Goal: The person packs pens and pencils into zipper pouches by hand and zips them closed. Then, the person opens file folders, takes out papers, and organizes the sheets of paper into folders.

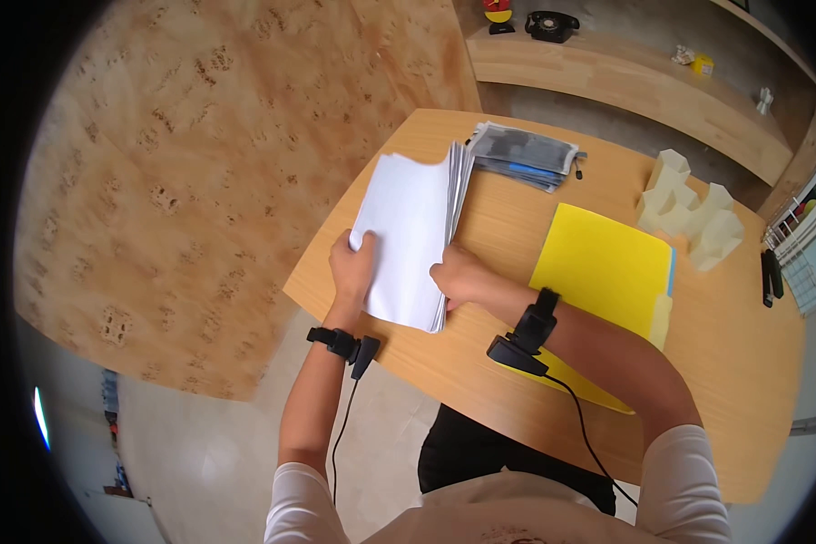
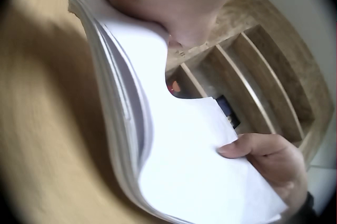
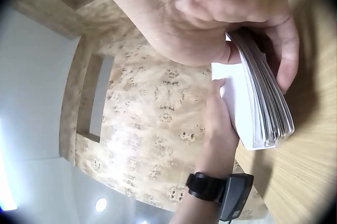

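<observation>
A thick stack of white paper point(image 1: 403, 240) stands over the near left part of the table, its right-side edges fanned into layers. My left hand point(image 1: 352, 265) grips the left edge, with the thumb on the top sheet. On the opposite edge my right hand point(image 1: 462, 275) holds the stack, fingers curled round the side. In the right wrist view the right hand point(image 3: 221, 19) wraps over the layered edges of the paper point(image 3: 263, 103). The left wrist view shows the top sheet point(image 2: 184, 145) bowed, with the right hand's thumb point(image 2: 234, 149) pressing on it.
A yellow folder point(image 1: 598, 263) lies to the right, under my right forearm. Grey zip pouches point(image 1: 521, 154) are piled at the back edge. Cream hexagonal holders point(image 1: 689, 208), a black stapler point(image 1: 772, 278) and a rack of papers point(image 1: 807, 249) stand farther right. A burl-patterned panel point(image 1: 199, 181) borders the table's left.
</observation>
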Tool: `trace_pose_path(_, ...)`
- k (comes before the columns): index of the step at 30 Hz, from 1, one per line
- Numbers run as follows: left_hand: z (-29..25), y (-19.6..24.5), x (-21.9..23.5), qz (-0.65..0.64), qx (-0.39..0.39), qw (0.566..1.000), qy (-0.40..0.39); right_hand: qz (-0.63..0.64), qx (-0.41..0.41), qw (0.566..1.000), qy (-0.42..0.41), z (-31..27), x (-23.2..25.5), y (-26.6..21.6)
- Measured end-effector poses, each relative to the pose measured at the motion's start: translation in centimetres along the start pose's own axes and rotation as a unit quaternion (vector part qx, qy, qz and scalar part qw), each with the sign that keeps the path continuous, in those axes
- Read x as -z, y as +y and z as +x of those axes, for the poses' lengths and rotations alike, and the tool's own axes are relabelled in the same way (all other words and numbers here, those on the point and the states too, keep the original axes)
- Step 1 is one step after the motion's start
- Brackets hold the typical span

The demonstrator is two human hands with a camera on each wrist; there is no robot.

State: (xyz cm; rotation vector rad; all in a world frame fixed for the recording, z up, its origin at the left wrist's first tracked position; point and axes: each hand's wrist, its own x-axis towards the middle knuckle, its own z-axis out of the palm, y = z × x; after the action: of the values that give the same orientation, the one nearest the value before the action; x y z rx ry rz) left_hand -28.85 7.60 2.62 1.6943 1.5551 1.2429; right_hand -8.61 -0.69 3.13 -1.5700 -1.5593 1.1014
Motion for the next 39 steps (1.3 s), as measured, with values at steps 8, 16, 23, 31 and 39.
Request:
trace_pose_path(8, 3.1, -4.3, 3.3, 0.179, 0.076, 0.974, -0.116, 0.108, -0.16, 0.969, -0.157, -1.1, 0.8, 0.6)
trace_pose_path(16, -3.9, 3.9, 2.8, 0.075, -0.073, 0.969, -0.225, -0.004, -0.047, 0.998, 0.03, -19.2, 15.0, 2.5)
trace_pose_path(23, -15.4, 8.2, -5.4, -0.21, 0.083, 0.854, -0.468, -0.117, -0.157, 0.927, 0.321, -27.4, 16.6, 11.7)
trace_pose_path(31, -15.4, 8.8, -7.0, -0.282, 0.178, 0.826, -0.454, -0.099, -0.228, 0.923, 0.294, -27.0, 15.3, 11.3)
trace_pose_path(39, -16.7, 11.0, -7.1, -0.289, 0.249, 0.807, -0.452, -0.16, -0.254, 0.9, 0.316, -29.8, 14.9, 11.3)
